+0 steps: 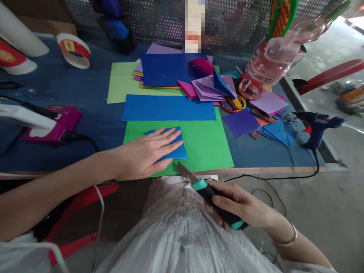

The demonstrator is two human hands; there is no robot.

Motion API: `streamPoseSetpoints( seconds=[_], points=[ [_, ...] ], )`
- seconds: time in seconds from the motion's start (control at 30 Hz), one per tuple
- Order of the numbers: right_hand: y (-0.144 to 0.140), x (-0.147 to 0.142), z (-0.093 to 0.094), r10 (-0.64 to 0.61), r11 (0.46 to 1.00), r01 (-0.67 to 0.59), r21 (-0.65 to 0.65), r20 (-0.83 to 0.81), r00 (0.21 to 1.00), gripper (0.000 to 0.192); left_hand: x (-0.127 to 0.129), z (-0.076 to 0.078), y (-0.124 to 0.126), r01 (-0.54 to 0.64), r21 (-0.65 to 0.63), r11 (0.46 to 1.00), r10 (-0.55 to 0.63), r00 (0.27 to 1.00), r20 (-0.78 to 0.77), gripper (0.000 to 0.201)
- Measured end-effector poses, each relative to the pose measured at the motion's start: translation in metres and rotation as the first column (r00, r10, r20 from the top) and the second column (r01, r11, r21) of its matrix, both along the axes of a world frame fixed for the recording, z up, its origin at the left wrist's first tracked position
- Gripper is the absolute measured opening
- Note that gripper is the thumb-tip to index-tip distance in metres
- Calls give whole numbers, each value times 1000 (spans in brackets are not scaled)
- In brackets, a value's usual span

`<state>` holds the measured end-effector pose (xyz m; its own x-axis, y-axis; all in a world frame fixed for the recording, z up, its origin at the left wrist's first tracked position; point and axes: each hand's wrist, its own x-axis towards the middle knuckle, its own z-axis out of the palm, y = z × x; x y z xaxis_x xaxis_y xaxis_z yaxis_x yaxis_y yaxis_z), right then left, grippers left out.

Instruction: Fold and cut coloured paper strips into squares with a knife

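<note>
The left hand (pixel 148 151) lies flat, fingers spread and released, pressing on a folded blue paper (pixel 173 149). That paper rests on a green sheet (pixel 204 144) at the near edge of the desk (pixel 85 94). The right hand (pixel 241 206) is clenched around the black-and-teal handle of a cutter (pixel 210 193), held just off the near edge, over the person's lap. The cutter's blade points up and left toward the near corner of the blue paper, close to it; whether it touches cannot be told.

Behind the green sheet lies a long blue strip (pixel 167 108), and beyond that a pale green sheet (pixel 122 81) under a dark blue sheet (pixel 167 68). A heap of folded purple, pink and blue papers (pixel 210 87) sits toward the far right of the desk, with red-and-yellow scissors (pixel 233 104) at its near side. A pink bottle (pixel 267 68) leans over the right edge. A blue glue gun (pixel 315 127) stands at the near right corner, its cord running along the near edge. At the left edge sits a magenta tool (pixel 57 123), and a tape roll (pixel 74 51) lies near the far left corner.
</note>
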<state>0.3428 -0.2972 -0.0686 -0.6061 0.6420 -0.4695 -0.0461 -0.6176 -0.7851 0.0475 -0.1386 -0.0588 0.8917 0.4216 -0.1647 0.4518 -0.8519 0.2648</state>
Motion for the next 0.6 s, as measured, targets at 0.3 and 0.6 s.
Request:
streamPoseSetpoints(
  seconds=[0.3, 0.6],
  points=[
    [0, 1, 0, -3, 1000, 3, -7, -5, 1000, 40, -11, -4, 2, -36, -146, 989, 42, 998, 35, 80],
    [-5, 3, -5, 27, 1000, -27, -14, 26, 999, 44, -16, 16, 28, 41, -358, 933, -30, 999, 34, 80]
  ],
)
